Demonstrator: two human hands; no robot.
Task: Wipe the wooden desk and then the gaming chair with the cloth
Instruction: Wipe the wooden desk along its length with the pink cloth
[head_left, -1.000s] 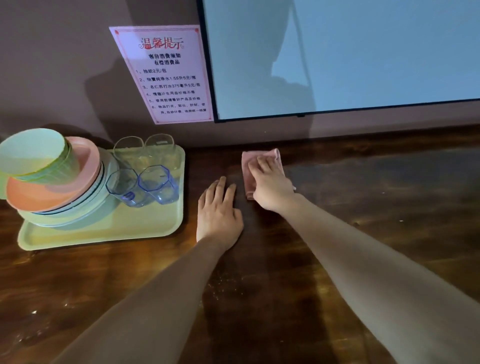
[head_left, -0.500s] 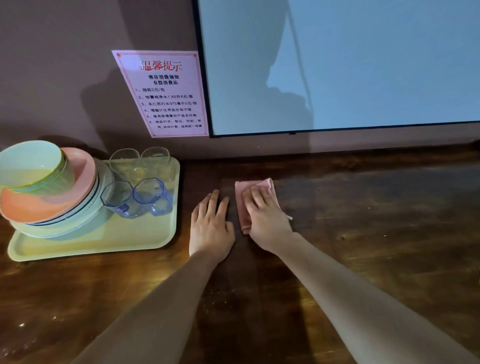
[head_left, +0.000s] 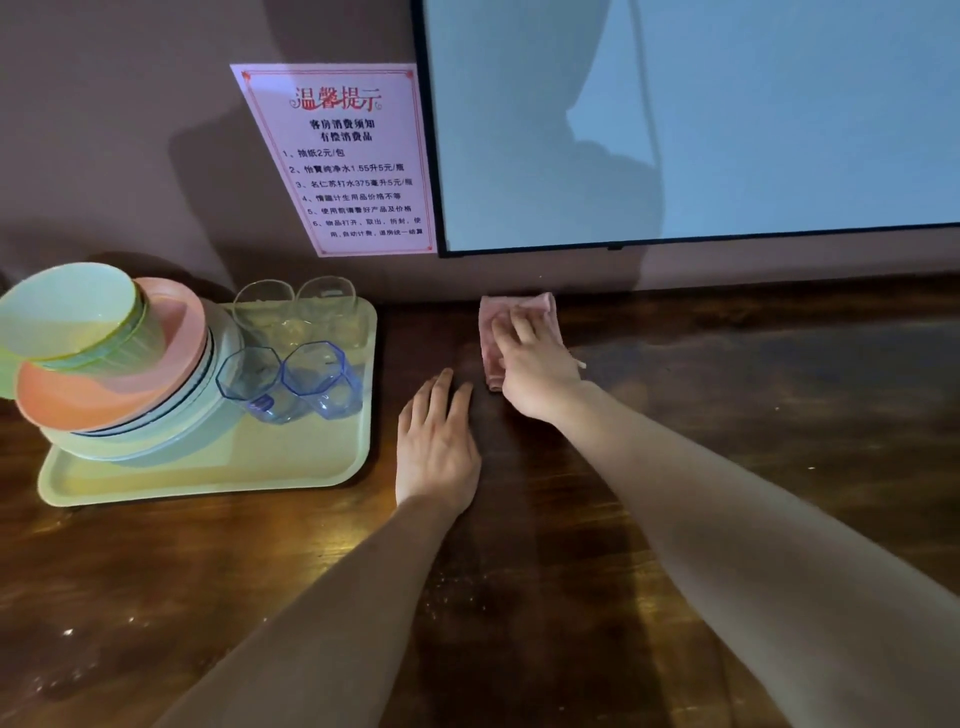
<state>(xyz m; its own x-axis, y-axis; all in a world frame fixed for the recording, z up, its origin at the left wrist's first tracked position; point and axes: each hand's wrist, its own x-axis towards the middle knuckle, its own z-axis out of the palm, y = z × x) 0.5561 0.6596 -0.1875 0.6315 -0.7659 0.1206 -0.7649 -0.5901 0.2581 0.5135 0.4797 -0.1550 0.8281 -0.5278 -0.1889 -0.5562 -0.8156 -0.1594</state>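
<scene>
A folded pink cloth (head_left: 492, 332) lies on the dark wooden desk (head_left: 727, 415), close to the back edge by the wall. My right hand (head_left: 535, 364) presses flat on the cloth with straight fingers and covers most of it. My left hand (head_left: 439, 441) rests palm down on the bare desk just left of and nearer than the cloth, fingers straight. The gaming chair is out of view.
A pale green tray (head_left: 208, 475) sits at the left with stacked plates and bowls (head_left: 104, 364), two blue cups (head_left: 291, 382) and clear glasses (head_left: 296, 306). A screen (head_left: 701, 119) and a paper notice (head_left: 353, 156) hang on the wall behind.
My right hand has pushed the cloth away from me, from beside the left hand's fingers up to the desk's back edge. The left hand has stayed in place.
</scene>
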